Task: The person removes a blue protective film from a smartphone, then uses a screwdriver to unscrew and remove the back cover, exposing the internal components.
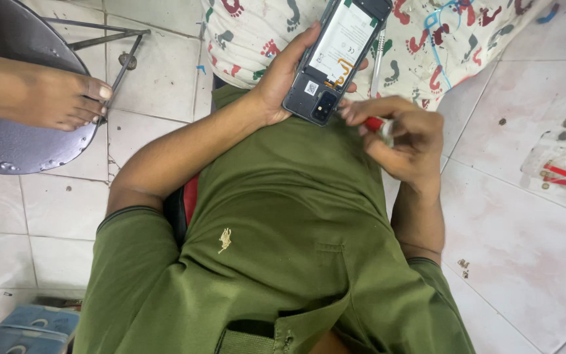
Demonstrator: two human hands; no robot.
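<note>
My left hand [283, 75] cradles an opened smartphone [335, 56] with its back cover off, so the white battery and dark circuit area show. The phone rests against a cloth [257, 29] printed with coloured footprints over my lap. My right hand [404, 137] pinches a small red-handled tool [376, 124] whose tip meets the phone's lower corner near the camera module. The tool's working end is hidden by my fingers.
A bare foot of another person [40, 95] rests on a dark round metal stool seat [14, 147] at the left. A clear plastic packet with red parts [561, 172] lies on the white tiled floor [519, 249] at the right. A blue object [31, 328] sits at the bottom left.
</note>
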